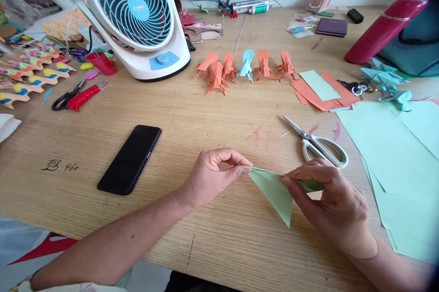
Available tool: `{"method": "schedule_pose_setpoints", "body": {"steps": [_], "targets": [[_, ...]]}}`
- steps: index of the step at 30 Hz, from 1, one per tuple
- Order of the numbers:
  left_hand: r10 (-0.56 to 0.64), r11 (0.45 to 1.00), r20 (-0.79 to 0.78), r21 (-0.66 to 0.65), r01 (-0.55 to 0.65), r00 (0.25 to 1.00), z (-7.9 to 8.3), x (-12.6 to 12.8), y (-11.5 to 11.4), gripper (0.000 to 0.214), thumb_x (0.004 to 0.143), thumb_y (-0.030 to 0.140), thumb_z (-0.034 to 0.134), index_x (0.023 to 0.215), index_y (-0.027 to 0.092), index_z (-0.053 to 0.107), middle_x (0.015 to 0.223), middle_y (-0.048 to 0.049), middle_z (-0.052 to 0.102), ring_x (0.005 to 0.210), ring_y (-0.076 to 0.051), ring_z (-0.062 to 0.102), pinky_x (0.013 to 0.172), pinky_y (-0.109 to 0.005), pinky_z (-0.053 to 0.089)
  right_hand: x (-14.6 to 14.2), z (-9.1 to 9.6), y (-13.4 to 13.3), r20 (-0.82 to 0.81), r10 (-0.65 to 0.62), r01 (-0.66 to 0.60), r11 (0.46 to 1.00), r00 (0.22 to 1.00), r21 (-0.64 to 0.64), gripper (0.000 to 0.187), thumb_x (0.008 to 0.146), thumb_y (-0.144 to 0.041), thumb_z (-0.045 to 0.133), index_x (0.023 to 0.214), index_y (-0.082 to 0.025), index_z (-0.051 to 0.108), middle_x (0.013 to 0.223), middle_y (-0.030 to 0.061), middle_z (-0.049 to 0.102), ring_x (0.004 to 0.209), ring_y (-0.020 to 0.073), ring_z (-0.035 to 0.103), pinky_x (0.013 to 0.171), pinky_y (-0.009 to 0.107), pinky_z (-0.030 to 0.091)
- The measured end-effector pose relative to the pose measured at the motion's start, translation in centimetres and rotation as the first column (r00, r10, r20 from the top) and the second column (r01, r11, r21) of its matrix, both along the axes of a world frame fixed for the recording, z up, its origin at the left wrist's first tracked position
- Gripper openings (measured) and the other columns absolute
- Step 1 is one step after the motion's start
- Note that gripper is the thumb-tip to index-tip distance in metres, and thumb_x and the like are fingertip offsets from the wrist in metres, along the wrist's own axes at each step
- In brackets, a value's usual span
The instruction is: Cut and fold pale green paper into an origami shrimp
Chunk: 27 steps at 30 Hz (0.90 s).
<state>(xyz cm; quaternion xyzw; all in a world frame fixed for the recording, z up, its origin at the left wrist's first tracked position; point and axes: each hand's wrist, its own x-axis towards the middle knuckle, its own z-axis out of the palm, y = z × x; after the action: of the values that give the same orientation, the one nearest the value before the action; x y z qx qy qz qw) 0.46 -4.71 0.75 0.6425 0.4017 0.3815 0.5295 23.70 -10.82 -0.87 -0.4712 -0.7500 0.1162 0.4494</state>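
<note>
Between my two hands is a folded piece of light green paper (274, 191), held just above the table with one pointed corner hanging down. My left hand (216, 173) pinches its left tip between thumb and fingers. On the other side my right hand (329, 205) grips the upper edge with thumb and forefinger, and part of the paper shows behind those fingers. Scissors (310, 143) with pale handles lie just beyond my right hand, blades apart. To the left of my left hand rests a black phone (130, 159).
Several folded paper figures (246, 66), orange and blue, stand in a row. A white fan (161, 45) is at the back left, near a red cutter (87, 96). Green sheets (408, 177) cover the right side. A magenta bottle (384, 31) leans against a teal bag (418, 40).
</note>
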Motion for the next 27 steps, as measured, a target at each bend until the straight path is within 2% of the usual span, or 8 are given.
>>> {"method": "schedule_pose_setpoints", "body": {"steps": [7,12,15,21,27], "targets": [[-0.053,0.998,0.005,-0.03,0.054,0.999,-0.35,-0.44,0.35,0.006,0.081,0.022,0.077,0.079,0.016,0.076,0.075,-0.0011,0.075,0.069,-0.01,0.066,0.066,-0.021,0.051,0.08,0.13,0.08,-0.015,0.026,-0.026,1.0,1.0,0.001,0.029,0.081,-0.003,0.072,0.097,-0.022,0.056,0.084,0.0003,0.068,0.077,0.0159,0.065,0.066,0.032,0.051],[-0.095,0.991,-0.063,0.087,0.1,0.994,-0.4,-0.37,0.49,0.011,0.078,0.018,0.079,0.089,0.017,0.077,0.082,-0.0024,0.075,0.075,-0.012,0.065,0.071,-0.023,0.05,-0.22,0.18,0.1,0.052,0.02,-0.02,1.0,0.998,0.002,0.026,0.083,-0.006,0.071,0.096,-0.023,0.056,0.083,-0.0004,0.067,0.07,0.014,0.063,0.061,0.029,0.049],[-0.123,0.98,-0.093,0.147,0.136,0.988,-0.28,-0.26,0.38,0.007,0.078,0.019,0.08,0.085,0.016,0.078,0.076,-0.0026,0.072,0.073,-0.012,0.063,0.07,-0.024,0.048,-0.33,0.29,0.06,0.084,0.012,-0.013,1.0,0.996,0.006,0.024,0.084,-0.008,0.071,0.095,-0.022,0.055,0.081,-0.0009,0.066,0.068,0.013,0.062,0.06,0.028,0.048],[-0.099,0.975,-0.123,0.187,0.121,0.987,0.0,-0.08,0.19,0.002,0.08,0.014,0.077,0.078,0.014,0.075,0.074,-0.0018,0.07,0.07,-0.011,0.062,0.069,-0.023,0.047,-0.31,0.42,0.24,0.093,0.042,-0.044,0.999,0.995,0.018,0.024,0.084,-0.008,0.071,0.096,-0.022,0.055,0.079,-0.0004,0.065,0.067,0.0133,0.06,0.058,0.028,0.046],[-0.082,0.975,-0.139,0.192,0.108,0.987,-0.12,-0.09,0.08,0.005,0.081,0.017,0.077,0.076,0.014,0.075,0.071,-0.0015,0.069,0.067,-0.011,0.06,0.065,-0.023,0.045,-0.4,0.34,0.35,0.096,0.029,-0.032,0.999,0.995,0.021,0.021,0.085,-0.011,0.07,0.094,-0.023,0.055,0.078,-0.0012,0.067,0.067,0.0139,0.061,0.059,0.029,0.048]]}}
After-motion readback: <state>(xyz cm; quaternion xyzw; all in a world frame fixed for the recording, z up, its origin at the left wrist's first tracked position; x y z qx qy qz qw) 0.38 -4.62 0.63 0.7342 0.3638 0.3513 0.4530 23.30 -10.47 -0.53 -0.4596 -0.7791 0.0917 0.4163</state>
